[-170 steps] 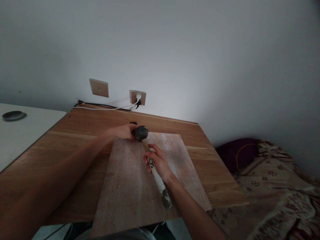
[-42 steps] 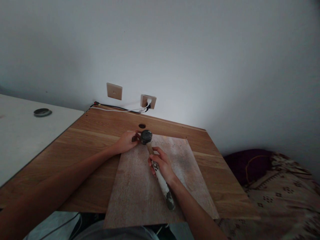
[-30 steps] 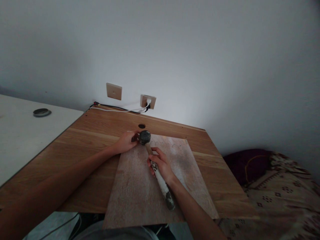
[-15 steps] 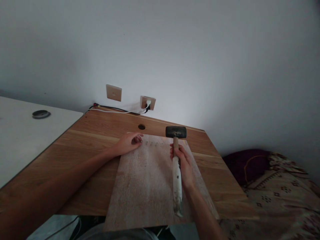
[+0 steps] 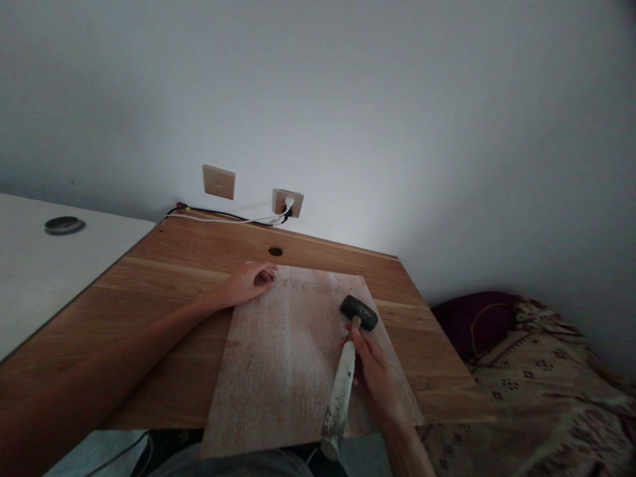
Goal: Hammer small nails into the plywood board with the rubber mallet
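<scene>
A pale wooden board (image 5: 278,371) lies flat on a brown wooden desk (image 5: 163,265). My right hand (image 5: 373,371) is wrapped round the white-stained handle of a black-headed mallet (image 5: 348,361), whose head rests low over the board's right side. At the board's far left corner my left hand (image 5: 248,281) rests with its fingers curled, pinched over something too small to make out. Several tiny dark marks dot the board near its far edge.
A round cable hole (image 5: 275,252) sits in the desk behind the board. A wall socket (image 5: 287,202) with a white plug and cables is on the wall. A white table (image 5: 40,265) with a dark round lid (image 5: 63,225) adjoins at left. Patterned fabric (image 5: 536,384) lies at right.
My right hand has carried the mallet from beside my left hand at the board's far edge over to the right and down onto the board. My left hand stayed put.
</scene>
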A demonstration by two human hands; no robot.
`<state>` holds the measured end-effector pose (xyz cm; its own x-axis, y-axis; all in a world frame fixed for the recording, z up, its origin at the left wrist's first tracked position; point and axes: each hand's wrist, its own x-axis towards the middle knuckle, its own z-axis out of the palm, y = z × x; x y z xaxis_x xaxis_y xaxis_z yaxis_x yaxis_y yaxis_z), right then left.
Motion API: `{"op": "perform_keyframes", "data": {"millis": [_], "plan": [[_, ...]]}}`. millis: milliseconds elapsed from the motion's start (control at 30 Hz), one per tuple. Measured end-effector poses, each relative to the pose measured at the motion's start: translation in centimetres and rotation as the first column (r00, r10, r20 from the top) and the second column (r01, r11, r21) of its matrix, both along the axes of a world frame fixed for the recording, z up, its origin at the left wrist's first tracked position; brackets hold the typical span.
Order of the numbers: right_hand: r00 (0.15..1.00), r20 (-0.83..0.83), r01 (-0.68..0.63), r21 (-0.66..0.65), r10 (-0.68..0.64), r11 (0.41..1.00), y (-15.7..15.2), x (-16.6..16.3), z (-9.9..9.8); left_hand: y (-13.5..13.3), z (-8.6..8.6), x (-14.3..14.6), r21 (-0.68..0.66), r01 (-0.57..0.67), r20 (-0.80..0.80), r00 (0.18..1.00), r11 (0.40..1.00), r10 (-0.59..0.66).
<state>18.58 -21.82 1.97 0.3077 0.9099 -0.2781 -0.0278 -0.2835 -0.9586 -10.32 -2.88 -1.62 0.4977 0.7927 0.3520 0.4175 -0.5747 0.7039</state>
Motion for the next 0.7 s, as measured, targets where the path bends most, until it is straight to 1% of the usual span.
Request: {"op": "perform_keyframes", "data": {"millis": [67,133,167,200,233,267,300,333,367,433,500,533,600,700], "plan": [[0.996,0.011,-0.088,0.016,0.088,0.996,0.1,0.3,-0.1,0.4,0.3,-0.5,-0.016,0.013,-0.024,1.000,1.000,-0.013],[0.978,0.084,-0.191,0.022,0.189,0.981,0.0,0.7,-0.1,0.8,1.3,-1.7,-0.016,0.033,-0.092,0.995,0.999,-0.034],[0.965,0.158,-0.215,0.023,0.209,0.976,-0.2,1.0,-0.1,1.1,2.0,-2.5,-0.008,0.044,-0.144,0.989,0.999,-0.045],[0.945,0.260,-0.213,0.034,0.198,0.976,-0.6,1.2,-0.1,1.3,2.8,-3.4,-0.017,0.070,-0.210,0.975,0.997,-0.072],[0.910,0.384,-0.192,0.063,0.154,0.979,-1.0,1.5,-0.2,1.4,3.5,-4.4,-0.036,0.101,-0.274,0.956,0.994,-0.107],[0.856,0.511,-0.164,0.111,0.085,0.980,-1.6,1.8,-0.3,1.5,4.0,-5.4,-0.059,0.120,-0.333,0.934,0.991,-0.133],[0.782,0.623,-0.145,0.169,0.009,0.975,-2.1,2.1,-0.5,1.5,4.4,-6.3,-0.085,0.140,-0.387,0.908,0.986,-0.162],[0.701,0.711,-0.147,0.227,-0.061,0.963,-2.7,2.5,-0.7,1.4,4.6,-7.1,-0.106,0.162,-0.430,0.882,0.981,-0.192],[0.622,0.776,-0.177,0.269,-0.104,0.947,-3.2,2.9,-1.0,1.3,4.5,-7.7,-0.124,0.177,-0.468,0.857,0.976,-0.215],[0.491,0.862,-0.288,0.299,-0.128,0.909,-4.2,3.8,-1.7,1.0,3.9,-8.4,-0.151,0.182,-0.522,0.820,0.972,-0.235],[0.383,0.915,-0.380,0.283,-0.129,0.880,-5.0,4.7,-2.7,0.9,3.2,-8.5,-0.162,0.168,-0.546,0.805,0.972,-0.230],[0.340,0.932,-0.404,0.266,-0.126,0.875,-5.3,5.1,-3.1,0.9,2.9,-8.3,-0.159,0.165,-0.549,0.805,0.973,-0.226],[0.285,0.949,-0.395,0.242,-0.132,0.886,-5.7,5.8,-3.8,1.1,2.8,-7.6,-0.136,0.174,-0.546,0.809,0.975,-0.220],[0.252,0.956,-0.336,0.233,-0.152,0.912,-5.9,7.1,-4.2,1.5,3.0,-5.5,-0.077,0.203,-0.530,0.821,0.976,-0.212]]}}
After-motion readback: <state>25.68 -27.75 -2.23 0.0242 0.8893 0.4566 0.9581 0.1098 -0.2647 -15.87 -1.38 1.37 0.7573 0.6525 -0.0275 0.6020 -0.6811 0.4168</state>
